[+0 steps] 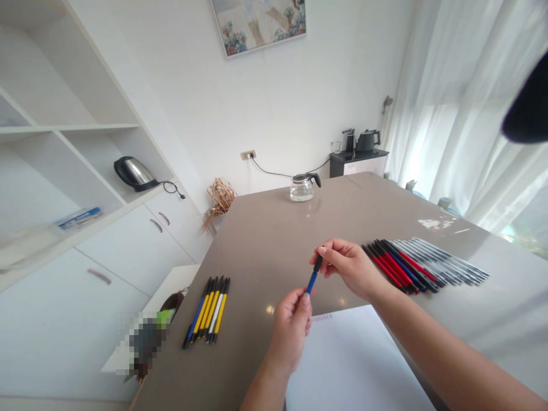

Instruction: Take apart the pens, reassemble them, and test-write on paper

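Note:
A blue pen with a black end (313, 281) is held between my two hands, slanting over the far edge of the paper. My left hand (293, 319) is closed around its lower blue part. With thumb and fingers, my right hand (345, 264) pinches the black upper end. Below them lies a white sheet of paper (351, 359), with small reddish marks along its top edge. Left of my hands, a row of yellow, blue and white pens (209, 311) rests on the table. Beyond my right wrist are red and black pens (396, 268) beside several clear ones (445, 262).
The brown table (257, 240) carries a glass pot (302, 189) near its far edge. White shelving with a metal kettle (135, 173) stands at left. A small black-topped cabinet (363, 157) holds another kettle at the back. A white curtain (462, 114) hangs at right.

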`<state>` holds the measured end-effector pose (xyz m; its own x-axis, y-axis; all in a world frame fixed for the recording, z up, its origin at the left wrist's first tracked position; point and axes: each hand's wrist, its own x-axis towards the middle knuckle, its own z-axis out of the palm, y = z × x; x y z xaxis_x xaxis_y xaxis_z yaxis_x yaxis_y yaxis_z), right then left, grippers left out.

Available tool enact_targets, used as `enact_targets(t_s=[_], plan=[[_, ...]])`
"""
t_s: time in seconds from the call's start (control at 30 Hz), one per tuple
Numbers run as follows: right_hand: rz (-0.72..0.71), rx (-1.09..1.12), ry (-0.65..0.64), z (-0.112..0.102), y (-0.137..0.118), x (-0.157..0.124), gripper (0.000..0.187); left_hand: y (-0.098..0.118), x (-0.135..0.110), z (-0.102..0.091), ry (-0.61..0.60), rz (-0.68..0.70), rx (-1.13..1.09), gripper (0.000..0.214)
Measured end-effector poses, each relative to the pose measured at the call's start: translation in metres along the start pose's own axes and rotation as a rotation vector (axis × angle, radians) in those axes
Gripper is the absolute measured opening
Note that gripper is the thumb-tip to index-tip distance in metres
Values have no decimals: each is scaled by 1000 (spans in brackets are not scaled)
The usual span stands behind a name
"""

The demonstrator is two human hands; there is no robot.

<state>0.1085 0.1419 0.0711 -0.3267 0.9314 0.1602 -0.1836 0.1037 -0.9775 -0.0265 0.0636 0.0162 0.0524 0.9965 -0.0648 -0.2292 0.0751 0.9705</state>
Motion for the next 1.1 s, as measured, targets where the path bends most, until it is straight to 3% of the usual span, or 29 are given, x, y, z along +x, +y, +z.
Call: enact_targets(t_s=[0.33, 0.63, 0.87, 1.1], plan=[[83, 198, 76, 8, 11, 0, 22, -2, 0, -1, 33, 50, 90, 23], [118, 206, 14, 11, 8, -3, 36, -1, 1, -1, 63, 65, 85, 24], [67, 141, 148, 9, 14, 1, 27, -1, 2, -2, 91, 76, 134, 25], [114, 189, 87, 11, 9, -1, 29, -2, 3, -4, 89, 67, 154, 26]])
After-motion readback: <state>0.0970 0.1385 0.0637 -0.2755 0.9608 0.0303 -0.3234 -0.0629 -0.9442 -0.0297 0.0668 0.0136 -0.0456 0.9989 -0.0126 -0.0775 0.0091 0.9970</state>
